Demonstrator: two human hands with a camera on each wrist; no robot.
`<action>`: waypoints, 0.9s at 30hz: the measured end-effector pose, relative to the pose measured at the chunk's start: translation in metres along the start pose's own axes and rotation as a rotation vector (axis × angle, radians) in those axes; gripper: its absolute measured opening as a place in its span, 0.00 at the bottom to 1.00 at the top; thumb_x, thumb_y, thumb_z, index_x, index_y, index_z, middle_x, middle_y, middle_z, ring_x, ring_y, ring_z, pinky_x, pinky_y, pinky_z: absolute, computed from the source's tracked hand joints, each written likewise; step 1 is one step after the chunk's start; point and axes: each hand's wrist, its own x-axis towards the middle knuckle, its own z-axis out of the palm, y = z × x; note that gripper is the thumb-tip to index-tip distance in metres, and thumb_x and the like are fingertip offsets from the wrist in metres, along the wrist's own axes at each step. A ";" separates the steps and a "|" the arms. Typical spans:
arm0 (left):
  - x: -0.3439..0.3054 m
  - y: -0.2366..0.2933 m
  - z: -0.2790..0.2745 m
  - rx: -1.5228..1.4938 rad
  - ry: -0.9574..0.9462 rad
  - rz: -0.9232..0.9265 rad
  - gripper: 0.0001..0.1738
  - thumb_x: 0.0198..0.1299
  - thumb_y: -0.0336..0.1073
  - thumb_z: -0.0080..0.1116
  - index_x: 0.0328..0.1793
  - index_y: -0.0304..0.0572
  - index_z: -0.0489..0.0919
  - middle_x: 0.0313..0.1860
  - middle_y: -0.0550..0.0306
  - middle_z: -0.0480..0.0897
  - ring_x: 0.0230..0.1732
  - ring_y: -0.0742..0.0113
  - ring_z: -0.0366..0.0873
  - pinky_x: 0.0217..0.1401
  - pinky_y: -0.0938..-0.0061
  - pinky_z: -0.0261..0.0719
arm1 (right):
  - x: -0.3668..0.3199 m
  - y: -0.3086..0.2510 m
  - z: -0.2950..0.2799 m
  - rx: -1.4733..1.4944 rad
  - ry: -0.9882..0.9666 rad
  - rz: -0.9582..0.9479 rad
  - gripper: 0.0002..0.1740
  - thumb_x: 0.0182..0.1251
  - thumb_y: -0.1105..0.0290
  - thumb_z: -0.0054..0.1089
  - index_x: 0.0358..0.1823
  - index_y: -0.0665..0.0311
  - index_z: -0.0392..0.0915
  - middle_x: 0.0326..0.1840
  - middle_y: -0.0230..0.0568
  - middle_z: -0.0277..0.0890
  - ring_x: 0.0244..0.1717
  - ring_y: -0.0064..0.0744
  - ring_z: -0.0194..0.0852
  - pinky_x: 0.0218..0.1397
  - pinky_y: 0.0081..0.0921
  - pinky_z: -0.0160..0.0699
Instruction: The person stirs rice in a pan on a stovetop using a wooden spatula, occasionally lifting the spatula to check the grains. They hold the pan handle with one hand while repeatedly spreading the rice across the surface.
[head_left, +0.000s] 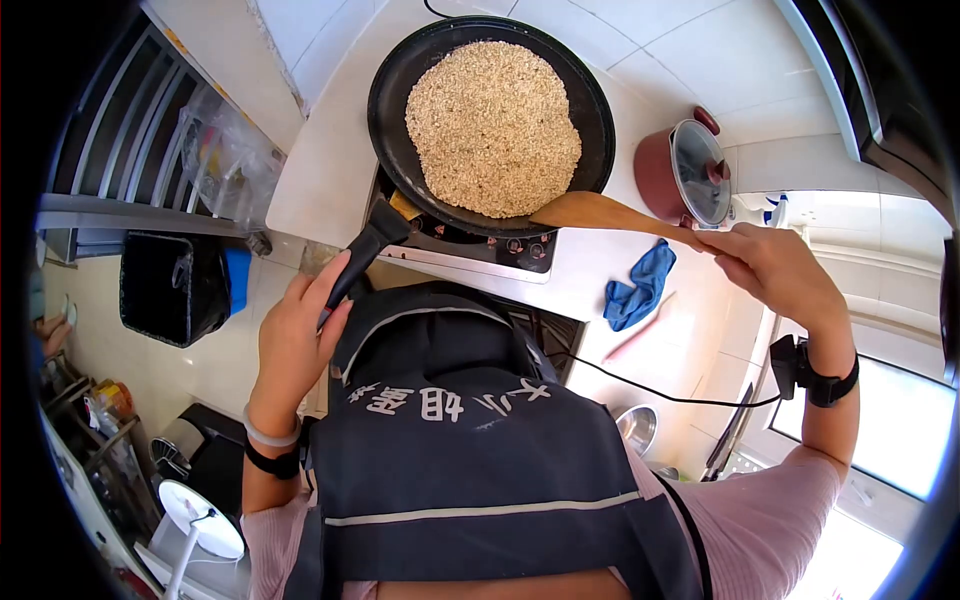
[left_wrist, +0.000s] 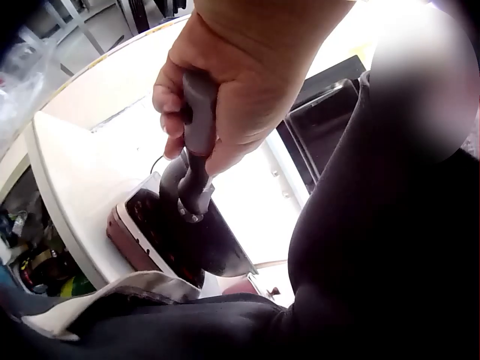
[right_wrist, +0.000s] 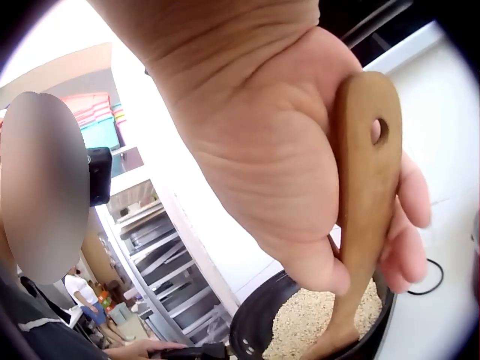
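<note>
A black pan [head_left: 390,130] holds a wide layer of pale grains [head_left: 490,125] over the cooktop [head_left: 480,243]. The left hand [head_left: 300,325] grips the pan's black handle [head_left: 370,245]; in the left wrist view that hand [left_wrist: 232,90] has its fingers round the handle [left_wrist: 199,120]. A wooden spatula [head_left: 600,212] is held by the right hand [head_left: 775,270], its blade at the grains' edge near the pan's lower right side. The right wrist view shows the right hand [right_wrist: 262,142] around the spatula's handle [right_wrist: 367,157], with the grains [right_wrist: 300,322] beyond.
A red lidded pot [head_left: 660,175] stands right of the pan. Nearer lie a blue cloth [head_left: 640,285] and a pinkish stick-like thing [head_left: 640,330]. A cable crosses the counter's front. A black bin [head_left: 165,290] stands on the floor at left. Another person [right_wrist: 86,294] is in the background.
</note>
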 end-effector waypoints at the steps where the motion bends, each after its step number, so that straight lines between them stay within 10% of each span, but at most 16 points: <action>1: 0.000 -0.001 0.001 -0.005 0.001 0.001 0.32 0.58 0.30 0.65 0.71 0.52 0.73 0.39 0.51 0.79 0.33 0.53 0.80 0.35 0.66 0.77 | 0.000 -0.004 -0.005 -0.042 -0.006 0.028 0.17 0.66 0.68 0.61 0.56 0.56 0.82 0.34 0.46 0.79 0.34 0.47 0.78 0.38 0.39 0.75; 20: -0.003 -0.003 0.013 0.018 0.099 0.057 0.32 0.56 0.32 0.69 0.69 0.54 0.77 0.32 0.53 0.77 0.27 0.55 0.80 0.30 0.66 0.76 | 0.130 -0.008 0.113 -0.038 0.464 -0.037 0.17 0.73 0.56 0.54 0.57 0.52 0.79 0.29 0.46 0.79 0.28 0.50 0.80 0.31 0.43 0.79; 27: -0.004 -0.002 0.017 -0.020 0.127 0.060 0.32 0.56 0.33 0.68 0.69 0.54 0.76 0.32 0.53 0.76 0.26 0.53 0.78 0.29 0.63 0.75 | 0.078 -0.006 0.052 0.414 0.141 0.186 0.16 0.75 0.66 0.53 0.59 0.60 0.77 0.21 0.44 0.76 0.20 0.33 0.78 0.25 0.28 0.75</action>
